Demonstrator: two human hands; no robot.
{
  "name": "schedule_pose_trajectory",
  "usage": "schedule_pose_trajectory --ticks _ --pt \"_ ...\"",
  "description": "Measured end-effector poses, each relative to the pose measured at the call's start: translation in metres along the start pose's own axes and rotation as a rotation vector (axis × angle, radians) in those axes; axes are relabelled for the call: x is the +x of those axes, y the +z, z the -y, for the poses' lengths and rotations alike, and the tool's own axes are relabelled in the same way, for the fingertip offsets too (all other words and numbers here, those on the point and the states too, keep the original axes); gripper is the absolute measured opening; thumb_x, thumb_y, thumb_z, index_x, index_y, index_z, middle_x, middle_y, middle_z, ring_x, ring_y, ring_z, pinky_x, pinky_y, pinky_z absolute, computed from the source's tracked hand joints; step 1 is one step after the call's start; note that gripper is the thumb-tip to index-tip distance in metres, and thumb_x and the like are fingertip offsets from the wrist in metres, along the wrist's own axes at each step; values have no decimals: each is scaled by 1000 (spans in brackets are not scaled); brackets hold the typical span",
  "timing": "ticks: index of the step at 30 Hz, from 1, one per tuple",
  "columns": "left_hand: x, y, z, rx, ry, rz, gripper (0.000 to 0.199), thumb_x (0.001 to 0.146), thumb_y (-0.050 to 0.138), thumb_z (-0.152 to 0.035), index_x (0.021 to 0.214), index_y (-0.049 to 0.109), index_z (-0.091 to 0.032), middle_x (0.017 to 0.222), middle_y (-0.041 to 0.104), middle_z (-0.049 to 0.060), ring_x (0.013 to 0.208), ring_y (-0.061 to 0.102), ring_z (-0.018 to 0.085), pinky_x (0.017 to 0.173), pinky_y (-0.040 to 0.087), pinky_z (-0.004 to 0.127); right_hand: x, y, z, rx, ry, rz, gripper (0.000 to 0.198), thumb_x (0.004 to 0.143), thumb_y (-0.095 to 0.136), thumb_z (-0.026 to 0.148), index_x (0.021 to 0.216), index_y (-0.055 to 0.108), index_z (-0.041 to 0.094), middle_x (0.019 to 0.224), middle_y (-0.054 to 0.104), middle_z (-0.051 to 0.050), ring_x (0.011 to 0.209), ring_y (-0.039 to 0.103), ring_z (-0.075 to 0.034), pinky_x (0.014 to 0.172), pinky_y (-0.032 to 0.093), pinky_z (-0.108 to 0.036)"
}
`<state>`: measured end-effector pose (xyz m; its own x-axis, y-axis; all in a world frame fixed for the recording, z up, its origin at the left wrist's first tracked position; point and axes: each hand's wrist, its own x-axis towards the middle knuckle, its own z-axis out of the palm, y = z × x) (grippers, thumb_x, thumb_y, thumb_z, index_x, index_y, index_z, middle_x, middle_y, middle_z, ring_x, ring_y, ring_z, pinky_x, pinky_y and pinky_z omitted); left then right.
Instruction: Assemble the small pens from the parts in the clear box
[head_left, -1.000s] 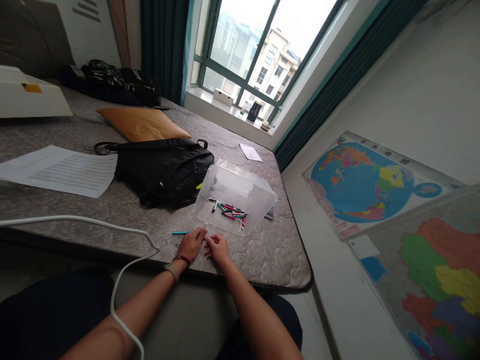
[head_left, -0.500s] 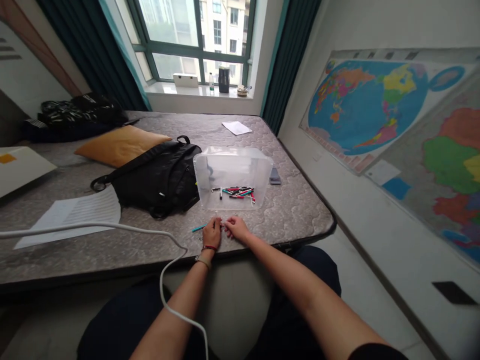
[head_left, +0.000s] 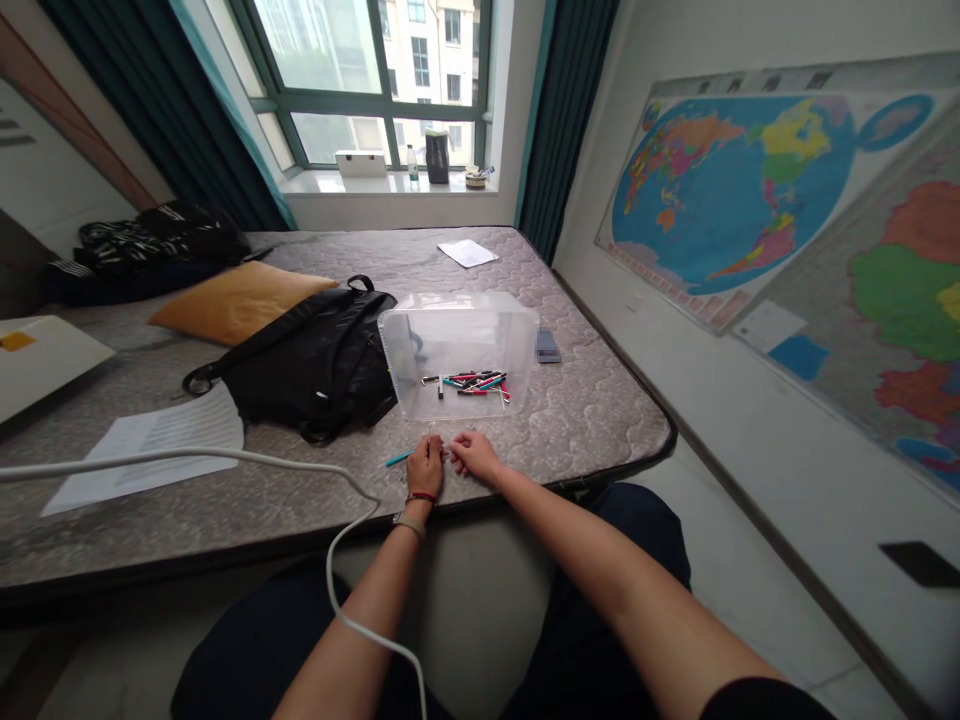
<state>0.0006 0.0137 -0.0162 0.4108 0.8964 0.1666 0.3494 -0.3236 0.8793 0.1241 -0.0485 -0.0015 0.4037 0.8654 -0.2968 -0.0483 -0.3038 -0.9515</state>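
My left hand [head_left: 426, 464] is closed on a teal pen [head_left: 399, 458], whose end sticks out to the left, low over the mattress. Close beside it, my right hand [head_left: 474, 456] has thumb and fingers pinched together, facing the left fingertips. Something small and pale shows between the two hands, too small to name. Just beyond them a clear plastic box [head_left: 397, 370] stands on the mattress. Inside lie several pens [head_left: 480, 382] in black, red and teal, in a loose pile.
A black backpack [head_left: 315, 370] lies left of the box, near an orange pillow [head_left: 244, 298]. Printed paper [head_left: 161, 440] is at the left, with a white cable [head_left: 285, 461] crossing in front. A phone-like dark object [head_left: 547, 346] lies right of the box on the mattress [head_left: 600, 430].
The camera view has shifted slightly. Both hands stay at nearly the same spot in front of the box, with the teal pen still at the left hand.
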Motion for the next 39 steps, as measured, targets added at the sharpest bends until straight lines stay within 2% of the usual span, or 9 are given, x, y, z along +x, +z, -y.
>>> schedule_pose_trajectory --ticks 9,13,15,18,21,24,30,35,39 --pt "0 -1 -3 19 -7 1 43 97 36 -50 79 63 -22 65 68 1 60 63 16 63 44 26 1 0 6 -140 42 32 10 88 54 17 79 57 17 61 65 2 44 61 -10 42 48 -17" --pt "0 -1 -4 15 -6 8 44 98 37 -50 79 64 -22 67 69 1 62 63 17 63 44 26 27 -17 27 -348 58 -73 9 88 55 18 84 64 16 70 71 -3 48 64 -12 49 51 -21" --pt "0 -1 -3 16 -11 11 44 98 37 -50 80 65 -22 69 69 2 64 64 17 64 45 26 48 -33 40 -444 61 -181 15 89 53 21 93 66 15 81 74 -7 57 68 -15 57 53 -23" --pt "1 -1 -3 22 -22 17 43 98 38 -50 81 65 -22 69 70 2 65 65 17 64 44 26 72 -54 56 -595 104 -293 24 91 50 21 105 67 13 94 74 -13 82 72 -21 75 54 -27" --pt "1 -2 -4 10 -25 30 42 98 38 -49 81 66 -22 70 70 2 67 65 17 64 43 26 79 -63 60 -737 138 -338 32 86 55 19 115 65 9 112 70 -20 108 66 -28 91 49 -33" --pt "1 -2 -5 -13 -26 38 42 98 37 -49 83 66 -22 72 71 2 67 65 17 65 44 26 75 -60 55 -832 127 -326 41 84 57 18 124 61 9 123 66 -21 118 60 -31 99 44 -35" --pt "1 -3 -6 -28 -37 33 43 99 37 -50 83 65 -21 72 71 2 68 65 17 65 45 26 74 -49 52 -1048 55 -224 45 88 52 22 133 58 17 121 68 -16 112 64 -29 95 45 -35" --pt "1 -4 -6 -18 -29 46 44 99 36 -51 80 64 -22 72 71 2 67 64 17 66 44 27 77 -52 55 -1073 -16 -113 43 90 54 25 132 59 23 123 68 -11 111 64 -27 95 45 -32" --pt "1 -4 -6 -25 -35 49 43 99 36 -51 84 64 -22 74 71 2 70 66 18 67 45 27 78 -61 56 -1077 -26 -131 36 93 51 25 126 63 23 123 69 -11 113 63 -25 96 44 -30"
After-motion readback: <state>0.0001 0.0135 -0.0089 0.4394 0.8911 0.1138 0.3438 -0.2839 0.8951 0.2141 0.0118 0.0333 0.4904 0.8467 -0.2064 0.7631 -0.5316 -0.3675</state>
